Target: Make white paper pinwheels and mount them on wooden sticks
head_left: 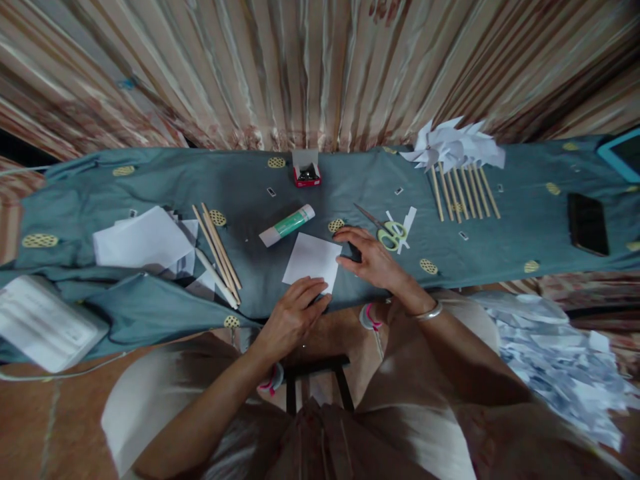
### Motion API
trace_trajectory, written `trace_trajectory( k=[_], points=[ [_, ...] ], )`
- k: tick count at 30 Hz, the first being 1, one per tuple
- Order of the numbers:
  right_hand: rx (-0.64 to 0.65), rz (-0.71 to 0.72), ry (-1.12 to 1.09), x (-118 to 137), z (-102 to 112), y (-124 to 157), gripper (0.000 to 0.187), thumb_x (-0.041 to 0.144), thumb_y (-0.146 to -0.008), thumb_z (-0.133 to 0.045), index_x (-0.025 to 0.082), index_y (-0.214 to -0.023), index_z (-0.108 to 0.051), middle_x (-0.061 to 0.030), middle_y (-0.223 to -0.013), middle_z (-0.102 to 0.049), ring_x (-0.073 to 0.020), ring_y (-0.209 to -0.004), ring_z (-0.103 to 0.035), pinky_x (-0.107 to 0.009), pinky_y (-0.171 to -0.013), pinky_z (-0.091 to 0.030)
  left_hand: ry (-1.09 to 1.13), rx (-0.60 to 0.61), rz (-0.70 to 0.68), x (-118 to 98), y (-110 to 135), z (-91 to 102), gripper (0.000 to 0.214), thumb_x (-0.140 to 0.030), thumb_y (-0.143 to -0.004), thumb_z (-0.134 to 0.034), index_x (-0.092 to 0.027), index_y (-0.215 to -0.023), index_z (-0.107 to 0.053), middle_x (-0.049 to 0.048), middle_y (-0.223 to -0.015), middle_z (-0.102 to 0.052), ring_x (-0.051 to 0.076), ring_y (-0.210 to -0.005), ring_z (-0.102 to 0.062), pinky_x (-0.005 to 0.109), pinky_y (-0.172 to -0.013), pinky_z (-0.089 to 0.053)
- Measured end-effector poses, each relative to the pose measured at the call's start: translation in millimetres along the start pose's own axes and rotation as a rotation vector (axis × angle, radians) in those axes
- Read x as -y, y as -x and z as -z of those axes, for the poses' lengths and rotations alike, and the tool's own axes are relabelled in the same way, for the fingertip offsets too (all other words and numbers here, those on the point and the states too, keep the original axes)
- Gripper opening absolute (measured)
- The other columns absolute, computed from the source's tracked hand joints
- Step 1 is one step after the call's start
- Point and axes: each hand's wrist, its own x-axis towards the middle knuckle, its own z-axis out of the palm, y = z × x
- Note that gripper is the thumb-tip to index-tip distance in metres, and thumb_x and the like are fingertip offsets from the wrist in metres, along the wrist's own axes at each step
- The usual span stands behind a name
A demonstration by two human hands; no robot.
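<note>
A square of white paper (311,259) lies flat on the teal cloth before me. My left hand (295,312) rests its outstretched fingers on the paper's near edge. At the right corner of the sheet is my right hand (369,259), thumb and fingers apart in a curve, the thumb touching or close to the corner. Just beyond the paper lies a green and white glue stick (287,225). Green-handled scissors (389,231) lie past my right hand, on top of thin paper strips (409,223).
An opened red box of small dark pins (307,175) stands at the back. Wooden sticks (220,250) and stacked paper (145,240) lie left, near a white device (50,323). Paper pinwheels (455,147) on sticks and a phone (589,224) are at right. Paper scraps (560,360) pile below.
</note>
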Motion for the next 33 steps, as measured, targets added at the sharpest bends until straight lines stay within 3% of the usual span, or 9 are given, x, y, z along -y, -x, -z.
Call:
trace_trajectory(
  k=[12,18,23,26,33],
  points=[
    [-0.074,-0.022,-0.033,-9.8,2.7,-14.6,0.017,0.014,-0.088,-0.053,0.021,-0.098,-0.065,-0.0067,-0.100,-0.070,-0.0205,-0.089,-0.066,-0.037,-0.087,-0.054,0.034,0.029,0.017,-2.2,3.7,-1.2,0.029,-0.013,-0.097,-0.053,-0.019,-0.125,-0.062,0.0128,-0.124,-0.071,0.027,-0.126,-0.063,0.053,-0.108,-0.053],
    [-0.183,-0.068,0.014,-2.4,1.0,-5.4,0.019,0.018,-0.092,-0.053,0.021,-0.105,-0.067,-0.0067,-0.110,-0.072,-0.0208,-0.094,-0.068,-0.038,-0.092,-0.054,0.029,-0.040,0.086,6.2,3.9,11.1,0.051,-0.015,-0.098,-0.053,-0.019,-0.148,-0.043,0.0176,-0.142,-0.059,0.026,-0.138,-0.052,0.049,-0.111,-0.050],
    [-0.259,-0.032,0.080,12.6,3.0,7.7,0.019,0.026,-0.095,-0.055,0.023,-0.109,-0.068,-0.0070,-0.114,-0.074,-0.0239,-0.106,-0.068,-0.043,-0.099,-0.053,-0.036,-0.029,0.160,29.1,4.2,22.3,0.047,-0.026,-0.096,-0.060,-0.022,-0.142,-0.052,0.0136,-0.137,-0.063,0.031,-0.138,-0.051,0.057,-0.112,-0.046],
    [-0.226,0.044,0.097,25.8,0.4,17.8,0.020,0.026,-0.098,-0.053,0.023,-0.112,-0.067,-0.0079,-0.119,-0.072,-0.0243,-0.111,-0.066,-0.045,-0.101,-0.052,-0.030,0.011,0.173,34.4,4.4,21.4,0.035,-0.027,-0.096,-0.059,-0.020,-0.130,-0.062,0.0129,-0.133,-0.066,0.030,-0.135,-0.053,0.053,-0.109,-0.051],
    [0.016,0.213,0.170,43.0,-17.4,39.7,0.026,0.022,-0.097,-0.054,0.020,-0.119,-0.067,-0.0112,-0.126,-0.070,-0.0268,-0.118,-0.063,-0.048,-0.103,-0.054,-0.065,-0.018,0.157,30.8,5.6,15.1,0.023,-0.024,-0.098,-0.057,-0.014,-0.115,-0.068,0.0152,-0.127,-0.069,0.028,-0.123,-0.063,0.047,-0.102,-0.057]
  ],
)
